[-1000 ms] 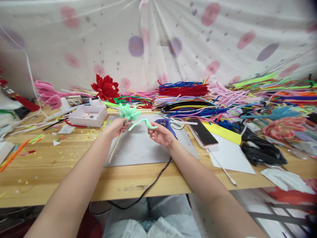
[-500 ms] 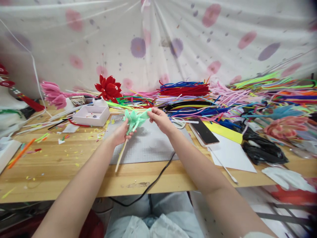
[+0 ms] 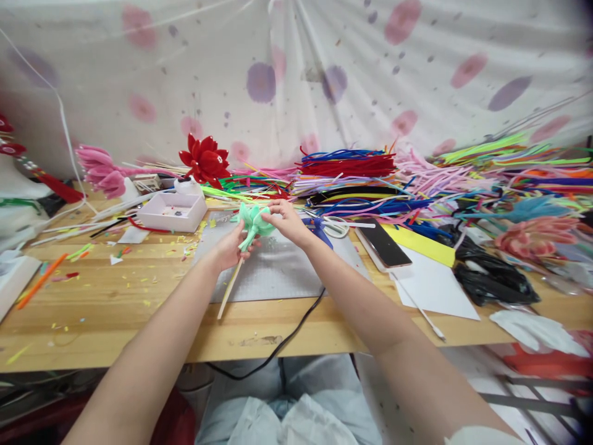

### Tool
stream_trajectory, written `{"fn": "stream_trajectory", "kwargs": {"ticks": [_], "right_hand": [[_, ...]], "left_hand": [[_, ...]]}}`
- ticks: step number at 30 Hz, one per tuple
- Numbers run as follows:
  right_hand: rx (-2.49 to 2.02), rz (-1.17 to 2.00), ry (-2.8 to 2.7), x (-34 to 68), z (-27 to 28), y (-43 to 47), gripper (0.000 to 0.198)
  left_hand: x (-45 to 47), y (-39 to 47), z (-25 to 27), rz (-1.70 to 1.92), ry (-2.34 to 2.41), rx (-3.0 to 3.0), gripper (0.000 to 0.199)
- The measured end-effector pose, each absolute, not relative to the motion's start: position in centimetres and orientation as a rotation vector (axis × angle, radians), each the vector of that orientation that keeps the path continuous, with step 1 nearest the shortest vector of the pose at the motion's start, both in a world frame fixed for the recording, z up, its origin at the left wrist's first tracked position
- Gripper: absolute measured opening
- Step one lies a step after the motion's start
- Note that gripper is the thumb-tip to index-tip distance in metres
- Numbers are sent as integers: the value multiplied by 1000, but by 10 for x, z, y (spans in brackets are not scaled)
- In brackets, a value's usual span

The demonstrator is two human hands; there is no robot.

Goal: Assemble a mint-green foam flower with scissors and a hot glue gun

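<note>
A mint-green pipe-cleaner flower (image 3: 251,224) is held above the grey cutting mat (image 3: 287,275). My left hand (image 3: 228,248) is closed around the flower's base, and a pale stem (image 3: 229,290) slants down below it toward the mat's front edge. With its fingers pinched, my right hand (image 3: 288,222) grips a petal on the flower's right side. Just beyond my right wrist, a blue-purple glue gun (image 3: 317,231) lies on the mat, partly hidden by the arm.
Bundles of coloured pipe cleaners (image 3: 347,165) line the back of the table. A white box (image 3: 173,211), a red flower (image 3: 204,159) and a pink flower (image 3: 99,170) stand at left. A phone (image 3: 385,242), white paper (image 3: 435,287) and black plastic bag (image 3: 493,278) lie right. A black cable (image 3: 301,324) crosses the front edge.
My right hand has moved left, closer to my left hand, bringing the petal in toward the flower's middle. The glue gun now shows more beside the right wrist.
</note>
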State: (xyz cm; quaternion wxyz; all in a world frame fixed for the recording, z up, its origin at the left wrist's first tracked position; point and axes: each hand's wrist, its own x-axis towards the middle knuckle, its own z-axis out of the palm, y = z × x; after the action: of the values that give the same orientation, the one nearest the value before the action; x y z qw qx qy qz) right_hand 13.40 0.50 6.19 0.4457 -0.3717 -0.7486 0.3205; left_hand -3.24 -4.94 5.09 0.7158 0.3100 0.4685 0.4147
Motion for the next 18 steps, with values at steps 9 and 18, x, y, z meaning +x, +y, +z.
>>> {"fn": "stream_trajectory", "kwargs": {"ticks": [9, 18], "right_hand": [[-959, 739, -1900, 132, 55, 14, 18], [-960, 654, -1975, 129, 54, 16, 17]], "left_hand": [[-28, -56, 62, 889, 1114, 716, 50], [-27, -56, 61, 878, 1109, 726, 47]]}}
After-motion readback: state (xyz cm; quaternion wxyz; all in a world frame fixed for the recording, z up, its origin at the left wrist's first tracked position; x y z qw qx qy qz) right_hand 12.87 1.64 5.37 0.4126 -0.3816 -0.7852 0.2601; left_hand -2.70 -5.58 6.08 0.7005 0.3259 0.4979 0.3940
